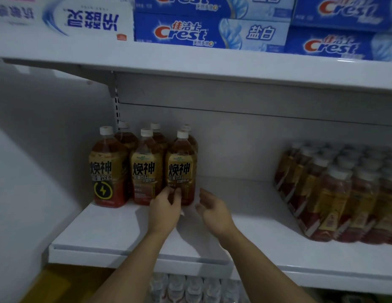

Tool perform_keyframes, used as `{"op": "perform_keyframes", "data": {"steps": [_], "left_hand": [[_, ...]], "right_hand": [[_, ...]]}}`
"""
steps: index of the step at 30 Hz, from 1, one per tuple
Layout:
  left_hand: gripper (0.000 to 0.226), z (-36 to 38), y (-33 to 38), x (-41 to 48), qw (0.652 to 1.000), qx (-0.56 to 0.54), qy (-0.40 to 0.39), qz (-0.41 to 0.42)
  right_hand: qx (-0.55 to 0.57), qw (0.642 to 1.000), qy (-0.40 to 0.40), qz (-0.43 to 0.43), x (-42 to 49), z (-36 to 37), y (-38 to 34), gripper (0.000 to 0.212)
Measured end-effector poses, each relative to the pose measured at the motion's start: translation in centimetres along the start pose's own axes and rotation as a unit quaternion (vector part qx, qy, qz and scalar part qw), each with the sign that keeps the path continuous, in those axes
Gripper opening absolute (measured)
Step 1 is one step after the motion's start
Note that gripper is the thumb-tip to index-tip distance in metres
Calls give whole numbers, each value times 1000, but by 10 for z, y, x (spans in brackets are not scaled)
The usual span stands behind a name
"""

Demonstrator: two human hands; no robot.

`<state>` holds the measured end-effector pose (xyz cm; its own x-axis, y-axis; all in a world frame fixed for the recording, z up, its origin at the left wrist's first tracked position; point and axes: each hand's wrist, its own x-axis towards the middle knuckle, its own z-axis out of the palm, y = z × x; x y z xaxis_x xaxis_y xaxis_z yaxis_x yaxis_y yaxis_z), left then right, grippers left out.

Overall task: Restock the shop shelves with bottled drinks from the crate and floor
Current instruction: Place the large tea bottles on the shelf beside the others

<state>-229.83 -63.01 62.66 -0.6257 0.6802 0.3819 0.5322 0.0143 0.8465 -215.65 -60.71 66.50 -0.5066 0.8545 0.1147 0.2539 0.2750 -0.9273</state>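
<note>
Shows a white metal shelf [125,237] in a shop, seen from a head cam looking fwd and down. Holds six amber energy-drink bottles [144,167] w/ white caps at approx. 9 o'clock of centre, packed in two rows of three against the L end. Labels face out, prob. for tidy fronting.

Picks out the front-right bottle [181,169], upright and touching its neighbour. Places the L hand [165,207] at 6 o'clock of that bottle, fingertips lightly bent against its lower label. Cannot tell whether gripping or merely nudging. Places the R hand [212,207] just beside, at 4 o'clock of the bottle, fingers loosely curled and holding nothing, prob. ready to steady it.

Sets shrink-wrapped bottle packs [333,193] well apart at 3 o'clock, same shelf, leaning. Stacks Crest toothpaste boxes [212,32] on the upper shelf [212,60] at 12 o'clock. Glimpses clear white-capped bottles [190,287] below at 6 o'clock. No crate or floor stock in view.

Judged step: squaring this bottle into line w/ its row. With room between bottles and packs, restocking likely far from done.
</note>
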Motion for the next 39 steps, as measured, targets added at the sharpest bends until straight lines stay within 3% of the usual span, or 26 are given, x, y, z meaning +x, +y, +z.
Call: {"op": "perform_keyframes", "data": {"steps": [5, 14, 23, 25, 30, 32, 35, 39], "left_hand": [[30, -10, 10, -19, 996, -74, -8, -48], [27, -29, 63, -101, 1000, -26, 2, -3], [20, -24, 103, -208, 999, -8, 30, -19], [21, -27, 98, -235, 999, 1, 46, -26], [57, -30, 59, -292, 993, 40, 45, -99], [51, -27, 34, -309, 990, 50, 41, -124], [17, -22, -2, -328, 982, 26, 32, -185], [21, -21, -56, -347, 966, -2, 36, -258]], "right_hand": [[5, 1000, 22, -8, -15, -18, -16, 40], [26, 997, 50, -55, -74, -26, -8, 32], [98, 993, 6, -64, -161, -55, 19, 22], [109, 992, -14, -57, -179, -51, 32, 20], [95, 992, -89, 0, -220, -26, 86, 14], [69, 989, -123, 34, -232, -13, 110, 15], [31, 984, -158, 74, -238, 7, 146, 20], [-14, 979, -178, 99, -237, 37, 194, 21]]}}
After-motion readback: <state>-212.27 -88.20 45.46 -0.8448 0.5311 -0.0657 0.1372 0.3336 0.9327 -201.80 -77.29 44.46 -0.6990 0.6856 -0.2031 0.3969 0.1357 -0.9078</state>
